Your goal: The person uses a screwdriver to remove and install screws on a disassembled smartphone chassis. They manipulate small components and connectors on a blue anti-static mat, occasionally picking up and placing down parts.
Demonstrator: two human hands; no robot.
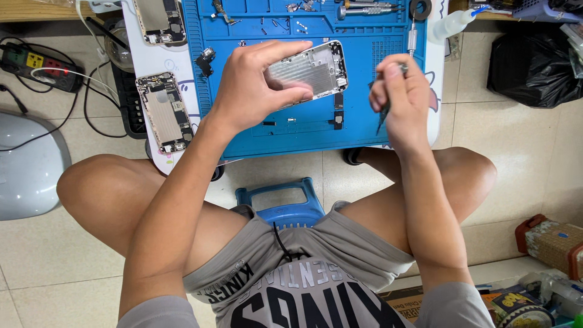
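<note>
Seen from above, a seated person's left hand [255,82] curls around a stripped phone housing [310,71], a flat rounded-corner rectangle of dull brushed metal, thumb along its near edge and fingers over the far edge, held above a blue rubbery work mat [291,130]. The right hand [401,100] is closed, fingers bunched, around a slim dark tool [384,115] whose tip points down toward the mat's near right corner, just beside the housing but not touching it. Two more opened phones [165,112] lie on the white tabletop [136,54] left of the mat; bare mat shows beneath the hands.
</note>
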